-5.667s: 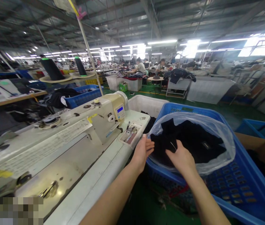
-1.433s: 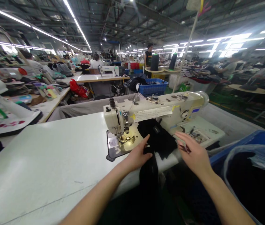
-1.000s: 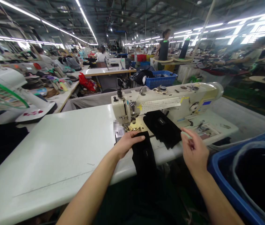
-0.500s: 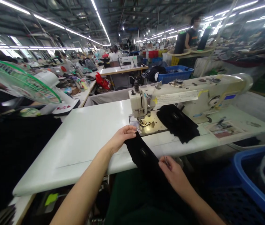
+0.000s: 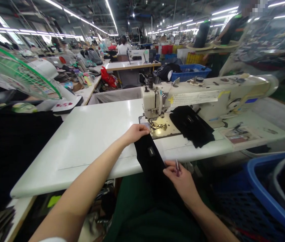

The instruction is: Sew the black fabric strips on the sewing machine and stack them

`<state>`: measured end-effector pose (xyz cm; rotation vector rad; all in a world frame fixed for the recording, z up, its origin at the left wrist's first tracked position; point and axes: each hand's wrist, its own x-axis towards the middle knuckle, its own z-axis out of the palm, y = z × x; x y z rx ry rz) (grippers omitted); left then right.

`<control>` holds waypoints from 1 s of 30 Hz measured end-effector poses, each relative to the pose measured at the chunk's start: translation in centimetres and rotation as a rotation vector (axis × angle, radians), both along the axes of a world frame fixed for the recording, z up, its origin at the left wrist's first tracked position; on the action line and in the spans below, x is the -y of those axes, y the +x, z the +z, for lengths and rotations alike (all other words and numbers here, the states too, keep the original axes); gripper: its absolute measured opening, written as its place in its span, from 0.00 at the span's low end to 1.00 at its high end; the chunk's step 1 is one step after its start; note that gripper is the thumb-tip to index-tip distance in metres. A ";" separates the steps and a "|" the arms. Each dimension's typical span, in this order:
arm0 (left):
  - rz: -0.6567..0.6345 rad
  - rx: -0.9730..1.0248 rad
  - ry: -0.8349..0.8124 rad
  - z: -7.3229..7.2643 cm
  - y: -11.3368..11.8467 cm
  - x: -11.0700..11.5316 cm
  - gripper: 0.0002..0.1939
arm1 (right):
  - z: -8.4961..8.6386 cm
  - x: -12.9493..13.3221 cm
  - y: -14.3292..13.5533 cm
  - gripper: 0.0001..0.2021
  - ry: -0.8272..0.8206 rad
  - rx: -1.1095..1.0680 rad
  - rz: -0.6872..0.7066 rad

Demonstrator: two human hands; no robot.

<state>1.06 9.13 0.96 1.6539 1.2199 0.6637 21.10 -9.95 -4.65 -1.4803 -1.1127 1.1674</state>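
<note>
A black fabric piece [image 5: 143, 144] with a small woven label [image 5: 151, 151] hangs over the table's front edge. My left hand [image 5: 136, 132] pinches its upper end just in front of the needle area of the sewing machine [image 5: 154, 104]. Lower down, my right hand [image 5: 181, 179] grips the right edge of the same fabric between thumb and fingers. A small pointed metal tool [image 5: 177, 165], its kind unclear, sticks up from the right hand. Beside the presser foot, a stack of black fabric pieces [image 5: 192, 126], the top one labelled, lies under the machine arm.
The white sewing table [image 5: 87, 137] extends left. A small tray of tools [image 5: 243, 136] sits at its right. A blue basket [image 5: 255, 181] stands at lower right, and a green-rimmed fan [image 5: 31, 75] at left. Dark cloth [image 5: 13, 144] is piled on the left side.
My head view has shifted a little. The fabric hangs straighter with its label turned more toward me. The metal tool in my right hand now points upward and shows more clearly.
</note>
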 end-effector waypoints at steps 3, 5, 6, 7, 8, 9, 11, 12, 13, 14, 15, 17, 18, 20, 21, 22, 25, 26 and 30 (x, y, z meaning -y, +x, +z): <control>-0.011 -0.061 0.070 -0.7 0.4 -1.0 0.09 | -0.2 -0.3 -0.7 0.22 0.013 -0.020 -0.044; -0.033 -0.103 0.110 -1.0 0.5 -1.6 0.09 | -0.3 -0.4 -0.9 0.20 0.021 -0.021 -0.049; -0.044 -0.125 0.131 -1.2 0.6 -1.8 0.09 | -0.3 -0.5 -1.0 0.19 0.029 -0.014 -0.050; -0.055 -0.149 0.152 -1.3 0.6 -2.1 0.09 | -0.3 -0.5 -1.0 0.19 0.040 -0.004 -0.051; -0.063 -0.173 0.177 -1.4 0.7 -2.3 0.09 | -0.2 -0.6 -1.1 0.18 0.056 0.011 -0.052; -0.066 -0.198 0.207 -1.5 0.8 -2.5 0.08 | -0.2 -0.7 -1.1 0.17 0.075 0.029 -0.050; -0.064 -0.243 0.278 -1.8 1.0 -2.7 0.08 | -0.1 -0.8 -1.3 0.15 0.122 0.068 -0.033; -0.063 -0.265 0.318 -2.0 1.1 -2.7 0.07 | -0.1 -0.8 -1.4 0.14 0.150 0.088 -0.017; -0.063 -0.285 0.360 -2.1 1.1 -2.6 0.07 | -0.2 -0.9 -1.4 0.14 0.181 0.106 0.001; -0.063 -0.304 0.401 -2.3 1.2 -2.5 0.07 | -0.2 -1.0 -1.5 0.13 0.212 0.122 0.020; -0.060 -0.324 0.441 -2.4 1.3 -2.4 0.06 | -0.4 -1.0 -1.5 0.12 0.239 0.132 0.037; -0.036 -0.357 0.514 -2.6 1.3 -2.1 0.04 | -0.7 -1.3 -1.3 0.10 0.319 0.163 0.079; -0.018 -0.377 0.553 -2.7 1.3 -1.9 0.03 | -1.0 -1.4 -1.2 0.10 0.387 0.192 0.107; -0.006 -0.461 0.657 -2.8 1.2 -1.6 0.02 | -1.4 -1.8 -0.7 0.14 0.575 0.284 0.178; -0.026 -0.522 0.712 -2.8 1.2 -1.5 0.02 | -1.5 -2.0 -0.4 0.16 0.676 0.345 0.216; -0.062 -0.587 0.763 -2.8 1.1 -1.3 0.05 | -1.5 -2.2 -0.1 0.19 0.762 0.411 0.251; -0.175 -0.686 0.843 -2.8 0.7 -0.7 0.09 | -1.2 -2.6 0.9 0.26 0.895 0.608 0.321; -0.198 -0.673 0.851 -2.8 0.5 -0.5 0.09 | -1.1 -2.7 1.1 0.27 0.922 0.666 0.329; -0.262 -0.575 0.873 -2.9 -0.4 -0.1 0.11 | -0.7 -3.4 1.6 0.20 1.014 0.771 0.304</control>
